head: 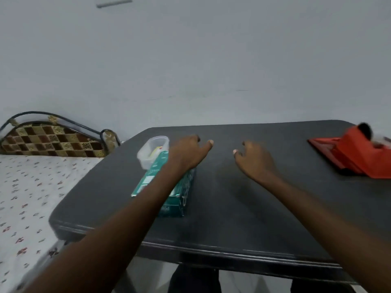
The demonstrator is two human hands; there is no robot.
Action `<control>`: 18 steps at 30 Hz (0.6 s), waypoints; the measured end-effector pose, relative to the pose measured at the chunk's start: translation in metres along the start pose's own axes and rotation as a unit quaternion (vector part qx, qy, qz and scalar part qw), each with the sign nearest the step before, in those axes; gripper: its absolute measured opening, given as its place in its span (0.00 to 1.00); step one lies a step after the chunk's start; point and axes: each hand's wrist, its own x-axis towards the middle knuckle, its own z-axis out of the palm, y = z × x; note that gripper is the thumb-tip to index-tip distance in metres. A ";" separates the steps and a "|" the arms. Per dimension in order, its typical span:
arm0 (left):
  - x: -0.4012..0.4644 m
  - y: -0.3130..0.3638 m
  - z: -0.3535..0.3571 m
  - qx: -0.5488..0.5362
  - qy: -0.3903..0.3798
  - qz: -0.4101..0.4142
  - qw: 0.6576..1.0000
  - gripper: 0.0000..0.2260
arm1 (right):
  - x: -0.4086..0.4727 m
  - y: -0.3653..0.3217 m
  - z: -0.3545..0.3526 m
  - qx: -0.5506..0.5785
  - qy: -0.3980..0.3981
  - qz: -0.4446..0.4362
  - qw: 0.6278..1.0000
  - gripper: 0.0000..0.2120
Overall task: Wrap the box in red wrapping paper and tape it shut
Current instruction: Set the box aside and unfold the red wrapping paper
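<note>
Both hands, left and right, hover loose and empty over the table. Risk: the left forearm crossing the box could nudge it, and the red paper sits well off to the right.

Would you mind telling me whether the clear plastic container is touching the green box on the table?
Touching, as far as the head view shows: the clear plastic container sits against the far end of the green box, overlapping it with no visible gap.

A clear plastic container sits on the dark table, beside a floral-sheeted bed.
</note>
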 end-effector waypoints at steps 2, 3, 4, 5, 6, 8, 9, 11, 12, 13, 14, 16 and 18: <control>0.018 0.034 0.024 -0.120 -0.066 0.003 0.991 0.26 | 0.005 0.030 -0.023 -0.046 0.033 0.003 0.998 0.20; 0.026 0.058 0.039 -0.194 -0.107 -0.005 0.975 0.27 | 0.007 0.051 -0.037 -0.069 0.049 0.011 0.996 0.19; 0.032 0.071 0.050 -0.256 -0.140 -0.029 0.956 0.28 | 0.010 0.063 -0.045 -0.084 0.062 0.013 0.994 0.18; 0.038 0.093 0.065 -0.299 -0.172 -0.040 0.938 0.28 | 0.012 0.084 -0.057 -0.100 0.080 0.021 0.991 0.16; 0.042 0.112 0.077 -0.323 -0.198 -0.048 0.924 0.29 | 0.013 0.101 -0.067 -0.109 0.101 0.027 0.989 0.14; 0.050 0.150 0.100 -0.358 -0.249 -0.055 0.898 0.28 | 0.016 0.133 -0.085 -0.121 0.150 0.055 0.980 0.14; 0.053 0.170 0.111 -0.373 -0.273 -0.061 0.885 0.28 | 0.018 0.150 -0.095 -0.127 0.171 0.069 0.975 0.16; 0.059 0.200 0.129 -0.401 -0.319 -0.076 0.855 0.29 | 0.021 0.177 -0.110 -0.151 0.199 0.090 0.964 0.23; 0.063 0.219 0.140 -0.412 -0.347 -0.083 0.839 0.30 | 0.022 0.194 -0.119 -0.167 0.210 0.106 0.957 0.27; 0.066 0.233 0.149 -0.419 -0.373 -0.095 0.822 0.30 | 0.023 0.208 -0.125 -0.177 0.218 0.124 0.952 0.29; 0.070 0.247 0.159 -0.423 -0.396 -0.105 0.808 0.31 | 0.024 0.223 -0.130 -0.176 0.221 0.145 0.948 0.30; 0.075 0.272 0.175 -0.416 -0.430 -0.129 0.791 0.31 | 0.022 0.250 -0.138 -0.136 0.200 0.197 0.950 0.30; 0.078 0.291 0.188 -0.395 -0.442 -0.152 0.791 0.28 | 0.021 0.270 -0.142 -0.065 0.160 0.235 0.957 0.30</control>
